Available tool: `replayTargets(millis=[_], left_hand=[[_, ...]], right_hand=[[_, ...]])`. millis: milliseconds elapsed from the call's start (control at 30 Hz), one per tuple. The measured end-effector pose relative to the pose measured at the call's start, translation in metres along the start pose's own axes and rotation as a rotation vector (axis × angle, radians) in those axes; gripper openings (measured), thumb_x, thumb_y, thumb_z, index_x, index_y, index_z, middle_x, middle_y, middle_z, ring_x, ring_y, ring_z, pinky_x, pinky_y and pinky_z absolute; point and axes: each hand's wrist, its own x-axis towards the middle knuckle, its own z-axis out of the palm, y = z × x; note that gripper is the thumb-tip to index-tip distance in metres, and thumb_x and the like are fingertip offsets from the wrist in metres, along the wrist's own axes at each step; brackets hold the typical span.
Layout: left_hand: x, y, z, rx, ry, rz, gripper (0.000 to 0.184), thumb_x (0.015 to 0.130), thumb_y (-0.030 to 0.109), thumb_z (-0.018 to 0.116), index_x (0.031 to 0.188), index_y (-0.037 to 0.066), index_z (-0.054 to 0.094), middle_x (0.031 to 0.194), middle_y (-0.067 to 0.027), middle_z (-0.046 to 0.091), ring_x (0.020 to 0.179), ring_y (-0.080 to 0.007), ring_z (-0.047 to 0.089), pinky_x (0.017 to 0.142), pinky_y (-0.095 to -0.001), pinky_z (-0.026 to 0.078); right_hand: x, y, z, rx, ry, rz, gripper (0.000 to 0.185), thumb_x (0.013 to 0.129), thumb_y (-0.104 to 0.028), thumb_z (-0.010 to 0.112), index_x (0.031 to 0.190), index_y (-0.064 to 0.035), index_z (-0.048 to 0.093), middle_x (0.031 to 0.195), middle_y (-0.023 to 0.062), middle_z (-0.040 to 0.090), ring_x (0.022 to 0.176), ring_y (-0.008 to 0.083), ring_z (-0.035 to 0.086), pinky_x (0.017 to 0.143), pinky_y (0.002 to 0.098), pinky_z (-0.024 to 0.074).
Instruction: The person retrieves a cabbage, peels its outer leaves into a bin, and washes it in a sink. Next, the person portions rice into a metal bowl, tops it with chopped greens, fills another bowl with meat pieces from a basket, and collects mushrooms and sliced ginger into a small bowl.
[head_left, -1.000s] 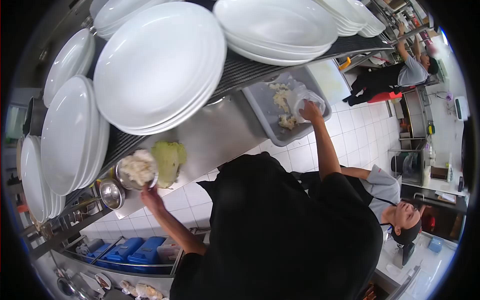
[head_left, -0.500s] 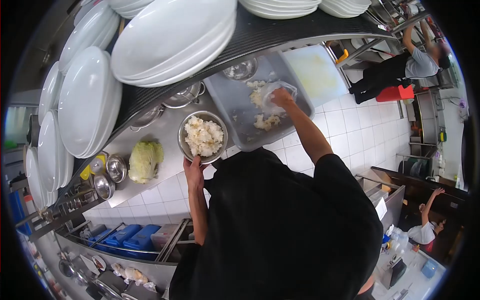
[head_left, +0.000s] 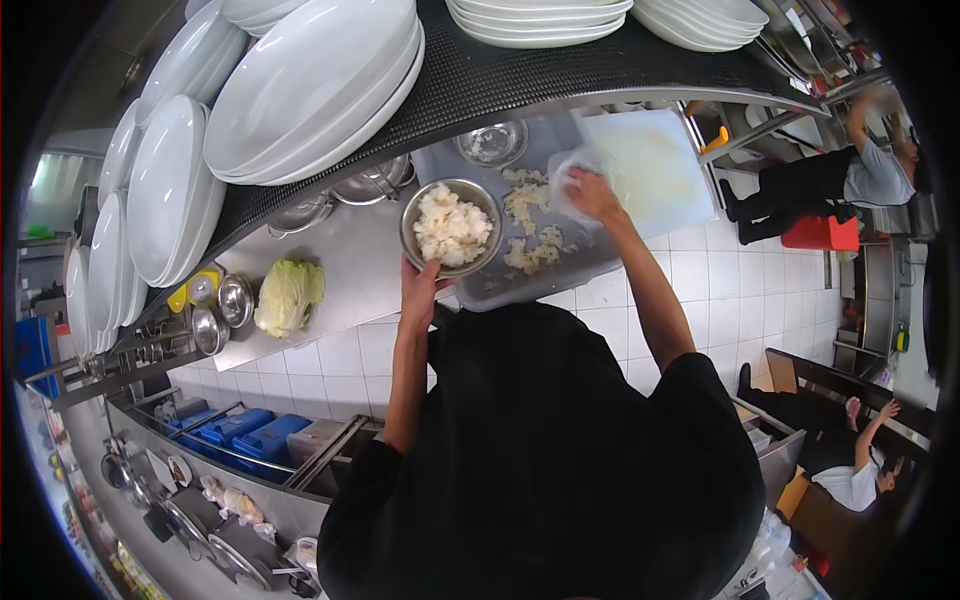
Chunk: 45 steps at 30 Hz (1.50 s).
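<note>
In the head view, my left hand [head_left: 423, 283] grips the near rim of a round metal bowl [head_left: 409, 222] heaped with cooked rice [head_left: 455, 228]. The bowl is over the left edge of a grey plastic tub [head_left: 520, 288]. Clumps of rice [head_left: 535, 250] lie scattered on the tub's bottom. My right hand [head_left: 595, 195] is closed on crumpled clear plastic [head_left: 570, 205], which looks like a bag, at the tub's right side. Its fingertips are partly hidden. A smaller metal bowl [head_left: 495, 143] sits at the tub's far end.
Stacked white plates [head_left: 310, 90] crowd the shelf above. A cabbage [head_left: 288, 298] and small metal bowls [head_left: 235, 300] stand on the counter at left. A white cutting board [head_left: 655, 170] adjoins the tub. Two people [head_left: 790, 195] are at the right, away from my hands.
My left hand has brought the rice bowl right and farther away, over the tub's edge. My right hand has shifted slightly right with the clear plastic.
</note>
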Motion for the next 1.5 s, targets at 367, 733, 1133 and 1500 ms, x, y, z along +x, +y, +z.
replayTargets(millis=[367, 733, 1133, 1500], left_hand=[[0.037, -0.034, 0.055, -0.064, -0.047, 0.021, 0.043, 0.090, 0.003, 0.052, 0.121, 0.003, 0.022, 0.127, -0.0221, 0.044, 0.108, -0.0337, 0.061, 0.074, -0.0404, 0.063], [0.030, -0.035, 0.082, -0.148, -0.033, -0.021, 0.057, 0.092, 0.007, 0.054, 0.132, 0.006, 0.015, 0.131, -0.0222, 0.041, 0.110, -0.0338, 0.060, 0.074, -0.0432, 0.063], [0.000, -0.027, -0.022, -0.259, 0.347, 0.208, 0.067, 0.088, 0.011, 0.049, 0.145, 0.009, 0.014, 0.133, -0.0212, 0.047, 0.100, -0.0349, 0.064, 0.083, -0.0459, 0.058], [0.007, -0.080, -0.075, -0.230, 0.561, 0.083, 0.074, 0.086, 0.007, 0.051, 0.145, 0.007, 0.006, 0.132, -0.0238, 0.045, 0.107, -0.0390, 0.059, 0.091, -0.0476, 0.059]], right_hand=[[-0.025, -0.008, -0.037, 0.769, -0.153, -0.381, 0.046, 0.095, -0.023, 0.056, 0.138, -0.0078, 0.049, 0.138, 0.0127, 0.051, 0.130, 0.0259, 0.047, 0.110, 0.0381, 0.0353], [-0.018, 0.008, -0.029, 0.236, 0.507, -0.579, 0.055, 0.090, -0.019, 0.057, 0.142, -0.0048, 0.043, 0.144, 0.0164, 0.044, 0.128, 0.0302, 0.047, 0.108, 0.0403, 0.0375], [-0.197, -0.051, -0.109, 0.959, 0.088, 0.293, 0.039, 0.085, -0.028, 0.059, 0.102, 0.0057, 0.068, 0.094, 0.0197, 0.070, 0.095, 0.0278, 0.067, 0.083, 0.0368, 0.0521], [-0.174, -0.094, 0.121, 2.149, -0.030, 0.705, 0.055, 0.088, -0.032, 0.067, 0.133, -0.0074, 0.046, 0.129, 0.0093, 0.054, 0.114, 0.0249, 0.055, 0.092, 0.0427, 0.0492]])
